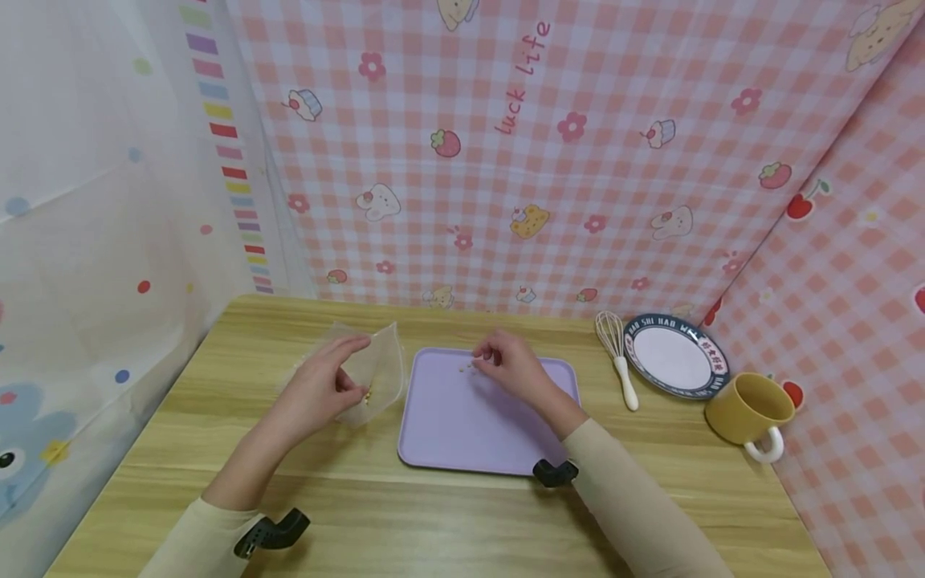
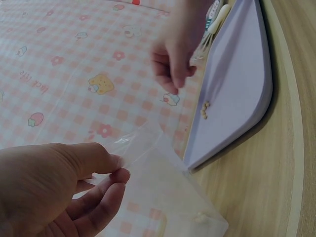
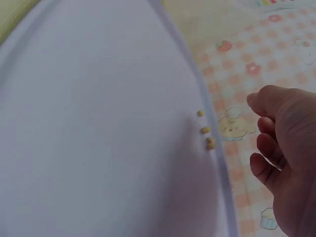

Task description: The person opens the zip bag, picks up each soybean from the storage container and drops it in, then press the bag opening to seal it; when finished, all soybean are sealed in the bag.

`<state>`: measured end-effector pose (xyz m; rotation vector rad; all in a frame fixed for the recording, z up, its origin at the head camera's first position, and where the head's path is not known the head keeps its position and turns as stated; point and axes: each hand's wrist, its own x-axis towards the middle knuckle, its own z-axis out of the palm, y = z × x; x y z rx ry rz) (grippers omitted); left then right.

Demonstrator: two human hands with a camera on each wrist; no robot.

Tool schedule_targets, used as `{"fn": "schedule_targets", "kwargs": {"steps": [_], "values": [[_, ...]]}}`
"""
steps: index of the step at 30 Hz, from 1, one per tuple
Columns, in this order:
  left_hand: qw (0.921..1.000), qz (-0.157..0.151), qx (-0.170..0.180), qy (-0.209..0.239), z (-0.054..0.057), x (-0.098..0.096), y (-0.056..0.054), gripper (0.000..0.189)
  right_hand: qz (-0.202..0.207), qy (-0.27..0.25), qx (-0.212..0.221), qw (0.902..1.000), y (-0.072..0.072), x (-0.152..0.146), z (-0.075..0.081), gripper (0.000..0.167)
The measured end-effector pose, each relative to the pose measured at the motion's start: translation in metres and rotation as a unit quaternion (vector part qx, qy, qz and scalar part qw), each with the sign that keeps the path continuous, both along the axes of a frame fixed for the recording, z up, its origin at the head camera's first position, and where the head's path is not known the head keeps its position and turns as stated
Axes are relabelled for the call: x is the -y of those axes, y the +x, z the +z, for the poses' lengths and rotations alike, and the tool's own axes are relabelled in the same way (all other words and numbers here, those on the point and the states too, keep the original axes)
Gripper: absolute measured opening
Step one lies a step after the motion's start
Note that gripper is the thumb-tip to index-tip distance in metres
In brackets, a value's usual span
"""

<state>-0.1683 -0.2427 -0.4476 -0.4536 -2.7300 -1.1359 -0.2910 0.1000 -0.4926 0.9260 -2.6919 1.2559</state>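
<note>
My left hand (image 1: 318,387) pinches the upper edge of a clear plastic bag (image 1: 388,371) to the left of the purple tray (image 1: 462,425). Low in the bag lie small yellow beans (image 1: 368,396). In the left wrist view, thumb and fingertips close on the bag's film (image 2: 163,180). Over the tray's far side hovers my right hand (image 1: 509,368), its fingers loosely bent. Nothing shows between its fingertips in the right wrist view. Several yellow beans (image 3: 205,130) sit on the tray along its far edge, close to that hand.
At the right of the wooden table (image 1: 376,522) lie a whisk (image 1: 617,357) and a plate with a dark patterned rim (image 1: 711,377). A yellow mug (image 1: 744,413) with a white handle stands near the right edge. Checked cloth (image 1: 506,177) hangs behind the table.
</note>
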Motion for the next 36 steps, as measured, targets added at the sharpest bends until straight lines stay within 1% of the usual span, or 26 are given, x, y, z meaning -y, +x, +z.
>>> {"fn": "schedule_targets", "kwargs": {"steps": [6, 9, 12, 25, 33, 36], "values": [[1.0000, 0.000, 0.001, -0.004, 0.000, 0.000, 0.000, 0.075, 0.028, 0.050, 0.032, 0.9979, -0.005, -0.006, -0.015, 0.011], [1.0000, 0.000, 0.004, -0.007, 0.000, 0.000, 0.000, 0.076, 0.032, 0.070, 0.045, 0.9960, -0.007, -0.008, -0.022, 0.011], [0.9999, 0.001, 0.007, -0.010, 0.000, 0.000, 0.000, 0.076, 0.032, 0.081, 0.047, 0.9951, -0.009, -0.007, -0.026, 0.011], [0.9997, -0.006, 0.021, -0.014, 0.003, -0.001, -0.001, 0.077, 0.022, 0.086, 0.025, 0.9957, -0.010, 0.000, -0.029, 0.008], [0.9996, -0.013, 0.021, -0.014, 0.001, -0.001, -0.003, 0.076, 0.021, 0.094, 0.024, 0.9951, -0.011, 0.002, -0.031, 0.002], [0.9997, -0.013, 0.016, -0.015, 0.002, -0.002, -0.002, 0.076, 0.019, 0.097, 0.020, 0.9949, -0.011, 0.003, -0.031, 0.005]]}}
